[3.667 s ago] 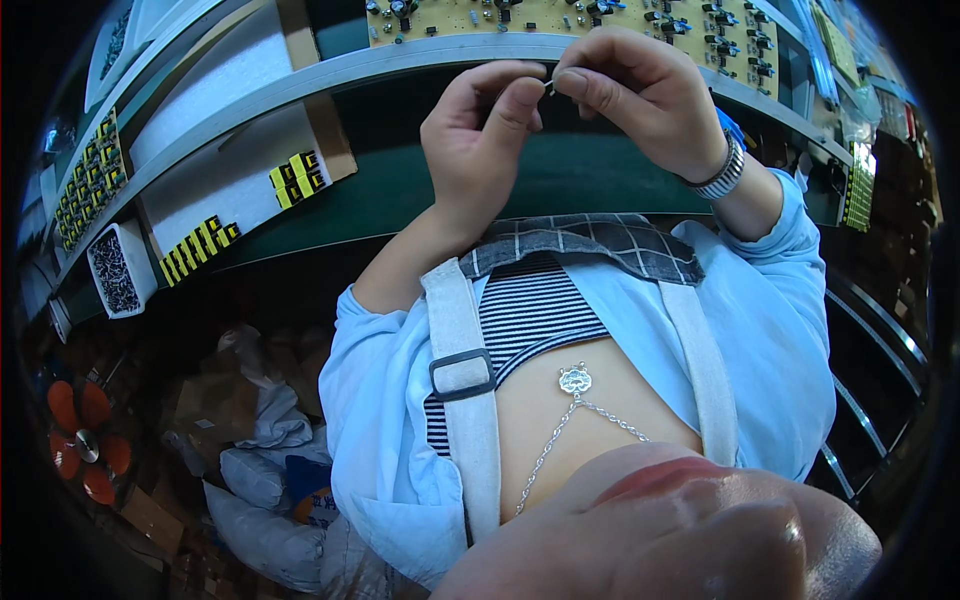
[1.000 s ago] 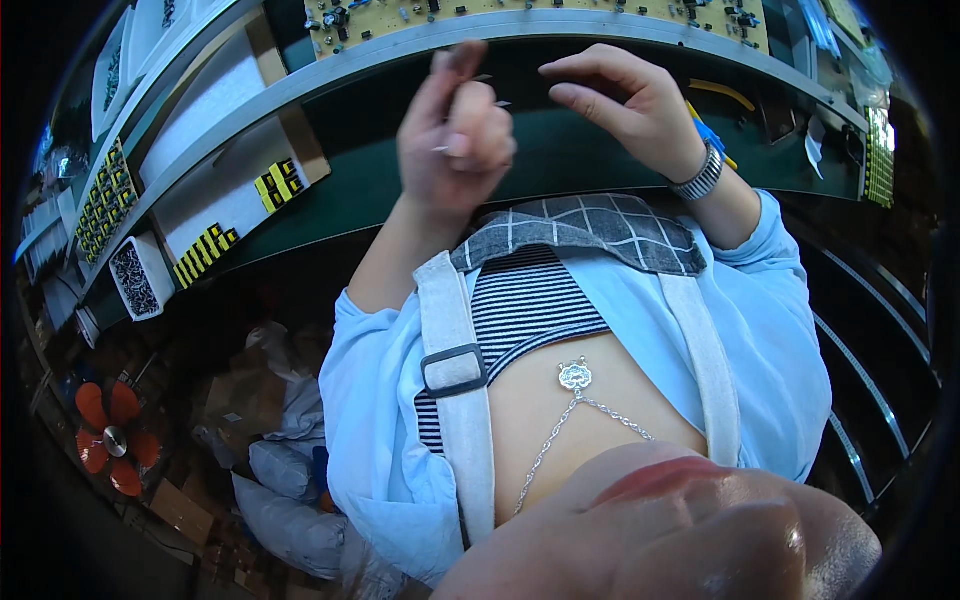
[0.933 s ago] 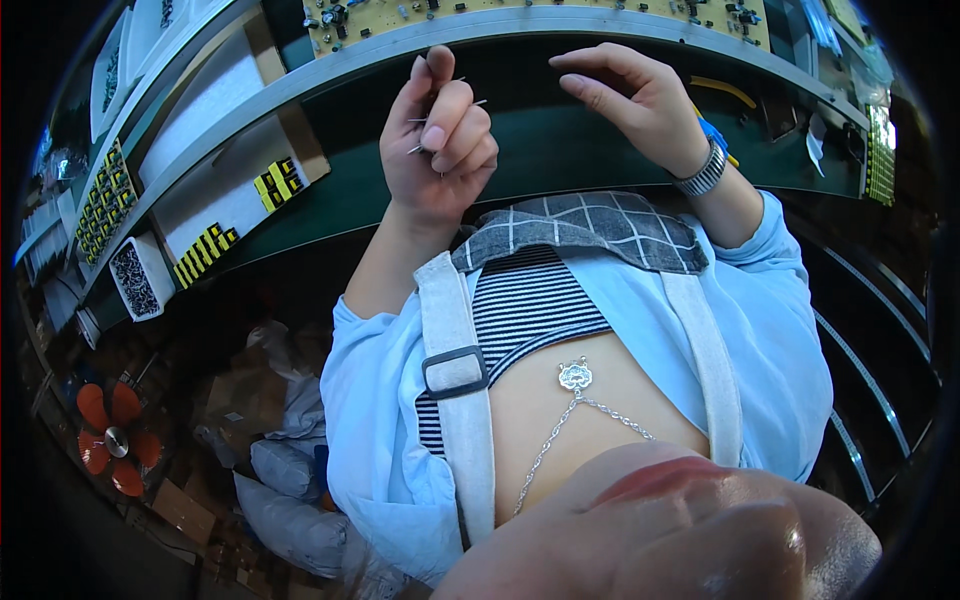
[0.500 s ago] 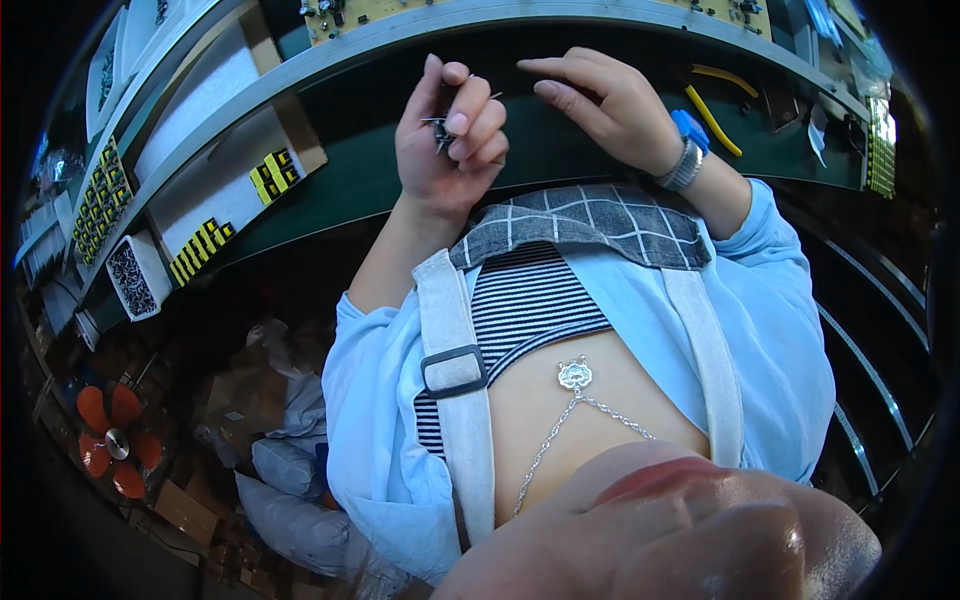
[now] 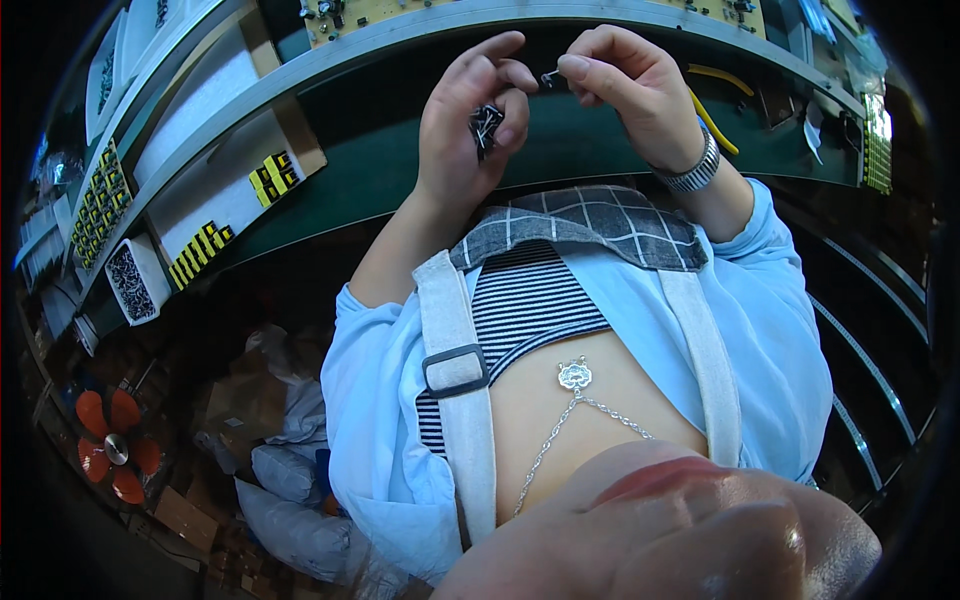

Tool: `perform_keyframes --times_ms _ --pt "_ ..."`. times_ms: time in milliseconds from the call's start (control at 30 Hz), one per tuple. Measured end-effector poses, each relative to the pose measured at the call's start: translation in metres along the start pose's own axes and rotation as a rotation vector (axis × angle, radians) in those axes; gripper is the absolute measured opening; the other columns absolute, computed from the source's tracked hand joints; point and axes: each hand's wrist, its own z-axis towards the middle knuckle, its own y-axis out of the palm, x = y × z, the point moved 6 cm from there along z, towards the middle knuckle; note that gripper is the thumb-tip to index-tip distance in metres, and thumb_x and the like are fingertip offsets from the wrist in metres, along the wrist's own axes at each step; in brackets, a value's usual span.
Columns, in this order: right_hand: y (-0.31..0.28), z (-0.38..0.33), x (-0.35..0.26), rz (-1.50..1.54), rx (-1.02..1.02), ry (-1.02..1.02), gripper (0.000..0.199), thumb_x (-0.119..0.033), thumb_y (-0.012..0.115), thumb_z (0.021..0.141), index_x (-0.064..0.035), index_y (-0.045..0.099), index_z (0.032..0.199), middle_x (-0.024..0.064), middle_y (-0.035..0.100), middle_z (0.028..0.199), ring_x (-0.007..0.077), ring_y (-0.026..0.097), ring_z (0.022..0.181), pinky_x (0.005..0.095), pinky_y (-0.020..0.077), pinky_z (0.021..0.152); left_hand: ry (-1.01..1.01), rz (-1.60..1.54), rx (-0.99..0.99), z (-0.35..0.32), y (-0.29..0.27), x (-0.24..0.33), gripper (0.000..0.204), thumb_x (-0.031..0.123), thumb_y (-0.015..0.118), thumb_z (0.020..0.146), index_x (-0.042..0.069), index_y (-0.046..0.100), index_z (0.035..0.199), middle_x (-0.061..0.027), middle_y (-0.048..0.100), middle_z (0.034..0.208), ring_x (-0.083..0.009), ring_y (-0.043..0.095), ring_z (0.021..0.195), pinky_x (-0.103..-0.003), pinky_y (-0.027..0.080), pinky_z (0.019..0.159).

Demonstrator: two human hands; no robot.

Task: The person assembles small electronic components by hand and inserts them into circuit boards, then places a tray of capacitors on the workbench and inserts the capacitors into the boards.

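The left hand [image 5: 465,135] is raised over the green tabletop [image 5: 380,150], palm toward the camera, its fingers curled around a small bunch of dark parts [image 5: 486,124] with thin metal legs; the bunch sits in the cupped palm under the bent middle fingers, while the index finger points up and to the right. The right hand [image 5: 630,90] is just beside it, a little higher, and its grip is a narrow pinch: thumb and forefinger close on one tiny part [image 5: 549,75], which sticks out to the left of the fingertips, toward the left index finger. The single part lies above and to the right of the bunch, near it but apart from it; it looks like the same kind of piece, though it is too small to tell for sure. A metal watch [image 5: 694,170] rings the right wrist. Behind the right hand, yellow-handled pliers [image 5: 712,118] lie on the tabletop. Along the far edge runs a row of circuit boards [image 5: 370,12] studded with parts. To the left, on the tabletop, stand a white tray [image 5: 132,282] of dark pieces and short rows of yellow blocks [image 5: 270,178]. Both forearms come up from light blue sleeves [image 5: 375,400], over a striped top and a grey checked cloth. Below the tabletop, at lower left, an orange fan [image 5: 115,450] stands among bags on the floor.
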Motion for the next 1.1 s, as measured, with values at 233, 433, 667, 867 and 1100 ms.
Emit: perform_keyframes --times_ms 233,433,667,867,1100 --pt "0.005 -0.001 -0.021 -0.226 0.008 -0.176 0.012 -0.012 0.064 0.086 -0.0024 0.064 0.094 0.0032 0.061 0.083 0.0096 0.058 0.070 0.0199 0.0466 0.062 0.191 0.587 0.060 -0.006 0.004 0.007 0.024 0.023 0.063 0.088 0.004 0.065 0.102 -0.0041 0.063 0.082 -0.0046 0.054 0.065 -0.016 0.041 0.053" --pt "0.012 -0.004 -0.047 -0.609 0.000 -0.614 0.014 -0.013 0.067 0.084 -0.0021 0.064 0.092 0.0046 0.062 0.082 0.0127 0.059 0.072 0.0218 0.0476 0.062 0.053 0.524 0.037 -0.004 0.000 0.002 0.023 0.022 0.065 0.087 0.005 0.065 0.102 -0.0028 0.062 0.077 -0.0043 0.053 0.063 -0.016 0.039 0.053" --pt "0.000 0.004 -0.020 -0.160 -0.090 -0.178 0.019 -0.021 0.066 0.086 -0.0030 0.064 0.092 0.0030 0.060 0.079 0.0106 0.056 0.069 0.0207 0.0456 0.059 0.108 0.483 0.006 0.000 0.004 0.002 0.025 0.021 0.066 0.086 0.006 0.064 0.105 -0.0015 0.061 0.077 -0.0045 0.052 0.062 -0.016 0.038 0.053" --pt "0.004 0.001 0.000 0.120 -0.183 0.163 0.027 -0.031 0.062 0.088 -0.0043 0.065 0.091 0.0014 0.057 0.076 0.0077 0.049 0.061 0.0184 0.0415 0.055 0.408 0.833 -0.041 -0.002 0.020 0.022 0.026 0.018 0.069 0.084 0.007 0.064 0.107 -0.0010 0.061 0.077 -0.0063 0.052 0.062 -0.016 0.040 0.055" --pt "0.005 0.000 -0.015 -0.077 -0.021 -0.019 0.022 -0.025 0.066 0.086 -0.0050 0.064 0.097 0.0017 0.061 0.079 0.0086 0.056 0.064 0.0203 0.0466 0.058 0.372 0.647 0.041 -0.002 0.012 0.012 0.022 0.015 0.067 0.085 0.006 0.064 0.105 0.0001 0.059 0.076 -0.0056 0.050 0.059 -0.017 0.037 0.050"
